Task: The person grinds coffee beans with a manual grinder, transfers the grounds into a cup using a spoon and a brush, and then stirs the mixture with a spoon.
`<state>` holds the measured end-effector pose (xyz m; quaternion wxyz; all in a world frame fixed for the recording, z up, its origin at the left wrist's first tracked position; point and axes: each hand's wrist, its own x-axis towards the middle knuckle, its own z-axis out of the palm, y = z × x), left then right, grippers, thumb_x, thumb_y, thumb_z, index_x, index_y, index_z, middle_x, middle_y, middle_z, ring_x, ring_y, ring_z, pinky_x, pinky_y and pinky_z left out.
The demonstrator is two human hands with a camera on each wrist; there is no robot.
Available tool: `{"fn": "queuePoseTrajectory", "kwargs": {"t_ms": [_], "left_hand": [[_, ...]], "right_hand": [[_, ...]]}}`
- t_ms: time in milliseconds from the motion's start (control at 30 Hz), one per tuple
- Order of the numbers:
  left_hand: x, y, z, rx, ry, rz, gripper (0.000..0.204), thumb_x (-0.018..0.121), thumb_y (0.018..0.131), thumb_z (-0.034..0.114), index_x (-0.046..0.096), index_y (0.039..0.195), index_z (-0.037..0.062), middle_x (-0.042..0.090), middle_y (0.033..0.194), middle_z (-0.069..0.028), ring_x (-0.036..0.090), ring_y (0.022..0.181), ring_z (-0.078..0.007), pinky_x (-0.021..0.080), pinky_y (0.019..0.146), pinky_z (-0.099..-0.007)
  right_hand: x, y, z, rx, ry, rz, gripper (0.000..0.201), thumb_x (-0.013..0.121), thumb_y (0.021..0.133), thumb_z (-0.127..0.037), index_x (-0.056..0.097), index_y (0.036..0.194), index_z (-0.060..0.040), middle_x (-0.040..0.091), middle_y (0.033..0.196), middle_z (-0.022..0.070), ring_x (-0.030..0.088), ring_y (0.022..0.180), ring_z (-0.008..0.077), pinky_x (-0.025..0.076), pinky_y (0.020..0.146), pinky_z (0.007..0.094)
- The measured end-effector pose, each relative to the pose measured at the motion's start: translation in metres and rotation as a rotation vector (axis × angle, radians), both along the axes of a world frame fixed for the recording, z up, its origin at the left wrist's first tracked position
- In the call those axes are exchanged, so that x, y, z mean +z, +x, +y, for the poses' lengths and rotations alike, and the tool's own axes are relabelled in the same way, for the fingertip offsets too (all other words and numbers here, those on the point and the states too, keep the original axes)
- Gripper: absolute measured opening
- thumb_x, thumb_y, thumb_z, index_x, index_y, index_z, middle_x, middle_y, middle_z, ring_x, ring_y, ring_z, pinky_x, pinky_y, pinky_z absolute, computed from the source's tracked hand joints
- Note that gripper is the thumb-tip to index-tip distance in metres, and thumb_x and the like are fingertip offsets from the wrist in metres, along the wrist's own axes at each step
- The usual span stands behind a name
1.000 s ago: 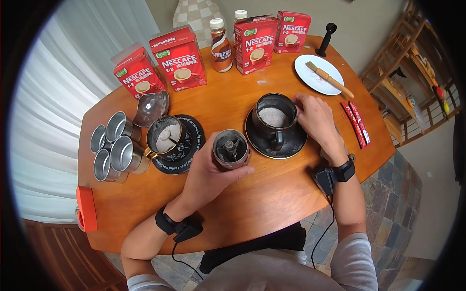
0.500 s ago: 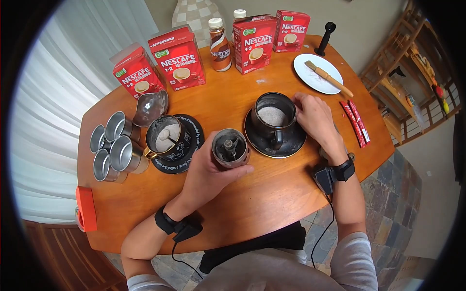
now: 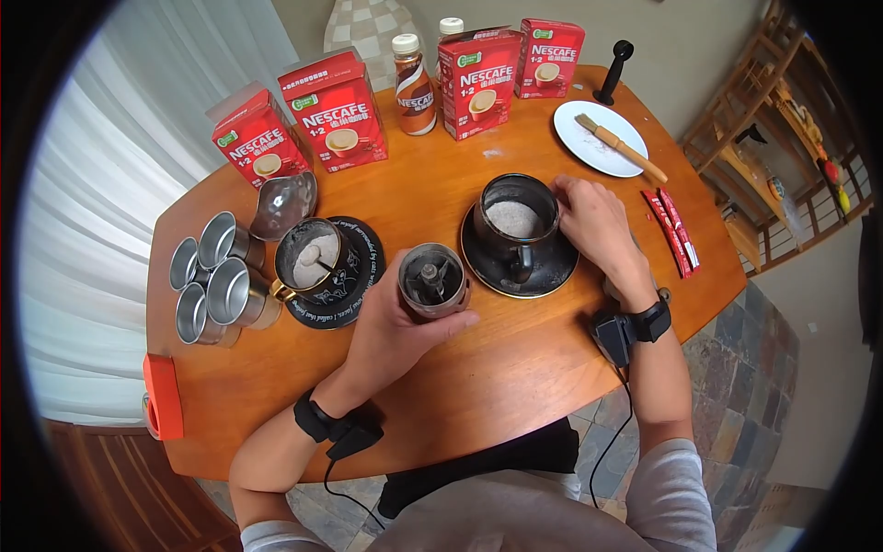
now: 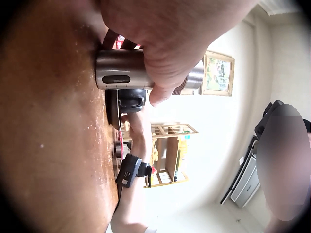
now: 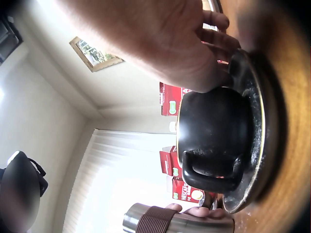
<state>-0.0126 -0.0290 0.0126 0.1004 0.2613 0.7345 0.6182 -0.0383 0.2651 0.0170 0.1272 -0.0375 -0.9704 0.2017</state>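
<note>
My left hand point(image 3: 391, 317) grips a steel manual coffee grinder point(image 4: 121, 70) standing upright on the table. Its top is uncovered, showing a central shaft with arms inside, and a ribbed brown band circles its body. To its right, a black cup point(image 5: 214, 131) with a gold rim holds whitish powder and sits on a black saucer point(image 3: 552, 279) dusted with powder. My right hand point(image 3: 593, 221) rests against the cup's right side, fingers loosely bent beside it and nothing gripped. The cup's handle points toward me.
On the left, a powder-filled cup point(image 3: 287, 253) with a spoon stands on a black coaster point(image 3: 363, 267), near several metal cups point(image 3: 241, 293) and a clear bowl point(image 3: 285, 207). Nescafe boxes point(image 3: 336, 115) and bottles point(image 3: 414, 92) line the back. A brush point(image 3: 616, 147) lies on a white plate point(image 3: 572, 138), near red sachets point(image 3: 670, 230).
</note>
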Motion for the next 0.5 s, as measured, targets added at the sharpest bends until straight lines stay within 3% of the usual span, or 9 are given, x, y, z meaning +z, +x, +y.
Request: {"fn": "queuePoseTrajectory", "kwargs": {"t_ms": [500], "left_hand": [[-0.0019, -0.0008, -0.0006, 0.001, -0.004, -0.02, 0.049, 0.09, 0.082, 0.008, 0.061, 0.12, 0.0022, 0.075, 0.102, -0.0041, 0.071, 0.095, -0.0093, 0.057, 0.088, -0.0279]], "right_hand": [[-0.0053, -0.0007, 0.0021, 0.02, 0.062, 0.054, 0.017, 0.064, 0.093, -0.01, 0.076, 0.103, -0.0022, 0.074, 0.093, 0.023, 0.071, 0.091, 0.0431, 0.055, 0.081, 0.0528]]}}
